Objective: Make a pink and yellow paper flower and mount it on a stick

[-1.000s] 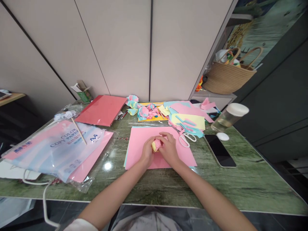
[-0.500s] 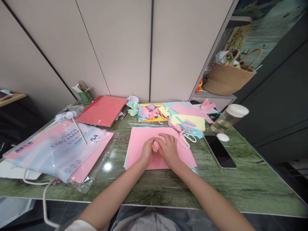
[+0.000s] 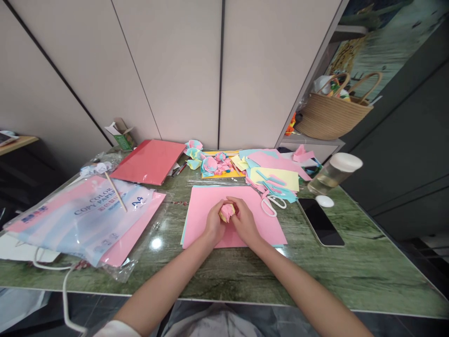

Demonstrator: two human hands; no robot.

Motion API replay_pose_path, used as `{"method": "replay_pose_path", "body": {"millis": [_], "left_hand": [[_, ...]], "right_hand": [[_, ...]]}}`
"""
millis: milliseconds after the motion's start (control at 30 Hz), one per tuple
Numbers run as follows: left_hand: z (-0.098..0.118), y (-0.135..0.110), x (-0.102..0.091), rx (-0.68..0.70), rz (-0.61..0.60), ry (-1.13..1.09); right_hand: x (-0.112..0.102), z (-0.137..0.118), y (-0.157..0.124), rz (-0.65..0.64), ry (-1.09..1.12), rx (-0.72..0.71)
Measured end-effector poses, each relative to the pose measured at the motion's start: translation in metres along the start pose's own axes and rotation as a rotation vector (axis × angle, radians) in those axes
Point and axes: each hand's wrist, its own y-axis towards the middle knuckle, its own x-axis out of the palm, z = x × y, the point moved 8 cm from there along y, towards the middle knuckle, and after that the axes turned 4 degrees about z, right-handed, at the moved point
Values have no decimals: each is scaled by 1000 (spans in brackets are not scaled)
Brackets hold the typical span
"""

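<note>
A small pink and yellow paper flower sits cupped between my two hands, its folded petals facing up. My left hand curls round its left side. From the right, my right hand wraps it, with the fingertips of both hands close together at the far side. Under the hands lies a stack of pink paper, with light blue edges showing beneath. White-handled scissors rest at the stack's right edge, their blades hidden among paper scraps.
Finished-looking paper flowers and cut paper lie at the back. Thin wires lie behind the stack. Rightward are a phone, a white lid and a bottle. A copy paper bag and red folder lie left.
My right hand's fingers have drawn in from lying spread over the flower to curling round its side. More of the flower's pink and yellow top now shows.
</note>
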Motion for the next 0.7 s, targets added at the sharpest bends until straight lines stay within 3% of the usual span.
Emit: {"method": "replay_pose_path", "body": {"millis": [700], "left_hand": [[3,-11,5,111,8,-27]], "right_hand": [[1,-9,-4,27,62,-18]]}}
